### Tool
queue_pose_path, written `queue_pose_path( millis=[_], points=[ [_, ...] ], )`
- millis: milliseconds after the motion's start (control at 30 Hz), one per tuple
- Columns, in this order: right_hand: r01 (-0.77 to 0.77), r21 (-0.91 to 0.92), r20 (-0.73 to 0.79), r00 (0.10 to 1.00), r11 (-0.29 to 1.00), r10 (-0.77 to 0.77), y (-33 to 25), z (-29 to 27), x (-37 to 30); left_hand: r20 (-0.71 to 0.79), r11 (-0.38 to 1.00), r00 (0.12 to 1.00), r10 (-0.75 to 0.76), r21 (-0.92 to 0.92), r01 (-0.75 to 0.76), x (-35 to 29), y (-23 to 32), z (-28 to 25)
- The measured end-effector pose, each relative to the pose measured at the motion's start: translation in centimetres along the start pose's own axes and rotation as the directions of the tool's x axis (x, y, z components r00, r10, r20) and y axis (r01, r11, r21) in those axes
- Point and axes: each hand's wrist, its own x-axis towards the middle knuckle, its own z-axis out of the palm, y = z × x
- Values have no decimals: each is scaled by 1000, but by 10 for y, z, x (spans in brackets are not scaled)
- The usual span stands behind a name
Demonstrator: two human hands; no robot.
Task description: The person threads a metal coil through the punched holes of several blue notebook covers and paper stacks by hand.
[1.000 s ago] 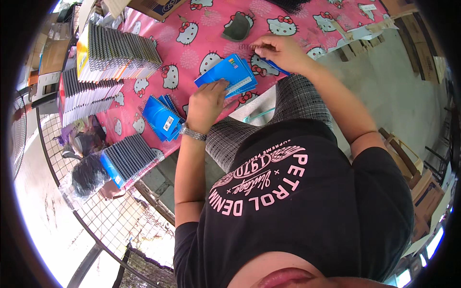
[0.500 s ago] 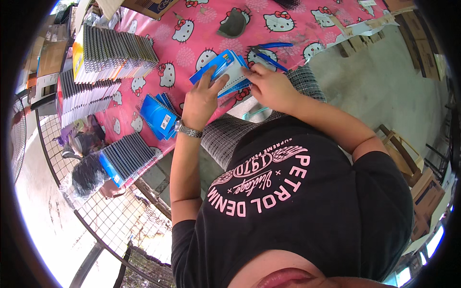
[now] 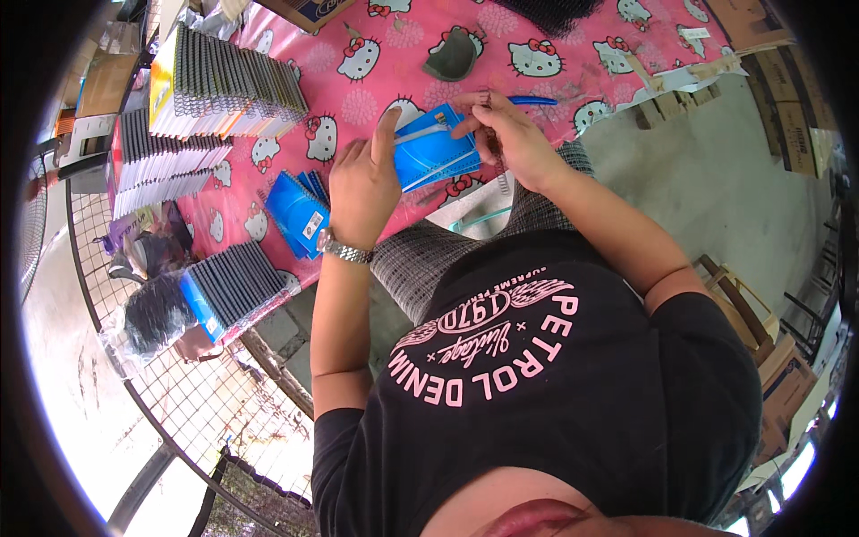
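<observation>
Behind the fingers (image 3: 385,136) of the left hand (image 3: 362,197) sits a silver-coloured watch (image 3: 349,251) with a link band. Farther back from the fingers is a black T-shirt (image 3: 591,430) with short sleeves (image 3: 711,353), a round neckline and pale pink lettering (image 3: 497,382) curving around wing-like shapes and small crosses. Closer to the fingers than the shirt are grey checked trousers (image 3: 425,268).
</observation>
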Motion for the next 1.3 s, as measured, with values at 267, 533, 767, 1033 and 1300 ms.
queue_pose_path(
  millis=[267, 533, 767, 1033, 1300],
  points=[
    [379, -482, 128, 923, 790, -364, 45, 38, -12, -151, 983, 988, -37, 174, 64, 5, 14, 30],
    [400, -559, 117, 905, 726, -408, -1, -3, 11, -61, 993, 998, 8, 119, 0, 11, 13, 12],
    [532, -727, 278, 806, 433, -523, -12, -7, 22, -142, 989, 990, 2, 144, 18, 10, 16, 25],
    [583, -688, 323, 779, 432, -537, -17, -3, 25, -160, 998, 987, 1, 57, 8, 11, 15, 23],
    [529, -655, 285, 834, 539, -472, -8, 3, 19, -184, 996, 983, -3, 85, 19, 11, 11, 29]
  ],
)
